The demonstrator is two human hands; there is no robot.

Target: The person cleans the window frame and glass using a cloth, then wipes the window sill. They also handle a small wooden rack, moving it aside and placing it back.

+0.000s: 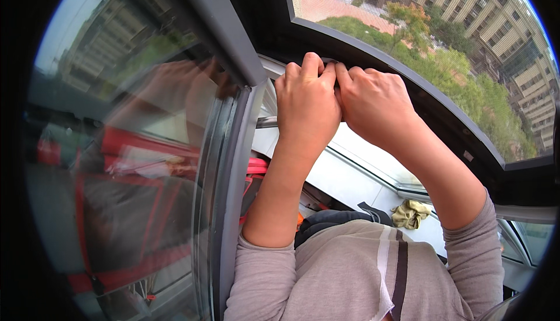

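My left hand (pixel 306 93) and my right hand (pixel 372 97) are raised side by side, touching at the fingers and thumbs. Both are at the dark lower part of the window frame (pixel 271 19). Their fingers are bent, and the fingertips are mostly hidden. A small pale edge of something (pixel 330 59) shows beside the fingertips; what it is cannot be made out. Above and to the right of my hands is a mesh insect screen (pixel 350 27) in a grey surround. To the left stands an opened glass window sash (pixel 131 181) with a grey frame, its glass reflecting my arms.
Below my arms runs a white tiled ledge (pixel 350 176) with a crumpled yellow-green cloth (pixel 410 214) on it. A metal bar (pixel 267 122) lies left of my left wrist. Red-trimmed dark bags (pixel 253 181) show behind the sash edge. Trees and buildings stand outside.
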